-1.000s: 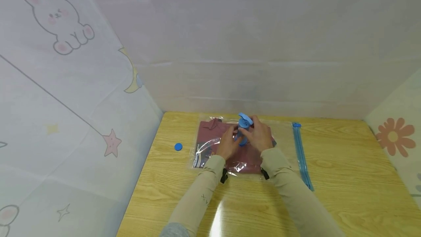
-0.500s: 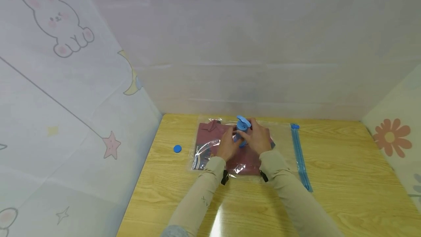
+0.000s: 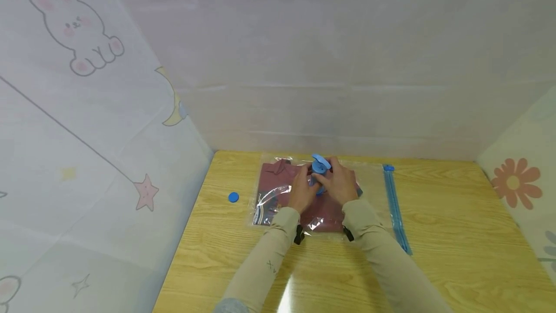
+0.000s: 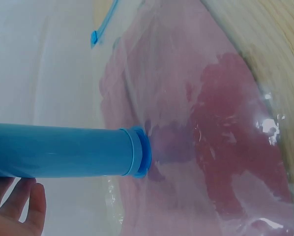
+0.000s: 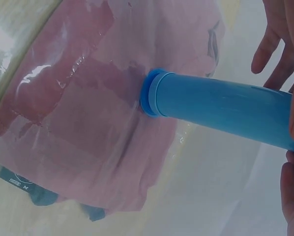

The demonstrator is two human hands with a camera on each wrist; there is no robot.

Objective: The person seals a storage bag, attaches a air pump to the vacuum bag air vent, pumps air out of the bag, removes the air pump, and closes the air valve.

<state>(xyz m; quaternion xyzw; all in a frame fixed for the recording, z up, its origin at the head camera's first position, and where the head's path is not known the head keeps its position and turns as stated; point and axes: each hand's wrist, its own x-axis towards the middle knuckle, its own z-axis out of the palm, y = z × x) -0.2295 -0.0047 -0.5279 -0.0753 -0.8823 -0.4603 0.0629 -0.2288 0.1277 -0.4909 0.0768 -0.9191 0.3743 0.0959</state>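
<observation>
A blue hand pump (image 3: 320, 167) stands upright on a clear plastic storage bag (image 3: 372, 182), its T-shaped handle low over the barrel top. Inside the bag lies a folded maroon garment (image 3: 325, 217). My left hand (image 3: 301, 191) grips the upper barrel from the left. From the right, my right hand (image 3: 341, 182) holds the same upper part, with the two thumbs close together in front. Both wrist views show the pump's flared lower end (image 4: 137, 151) set against the bag over the garment. The valve beneath it is hidden.
A round blue cap (image 3: 233, 197) lies on the wooden table (image 3: 208, 255) left of the bag. Along the bag's right end runs a blue zip strip (image 3: 396, 211) with a slider (image 3: 388, 167). A pale sheet wall (image 3: 278, 110) rises right behind the table.
The head view has shifted slightly. Both hands stay on the pump, and the pump, bag and cap keep their places relative to each other.
</observation>
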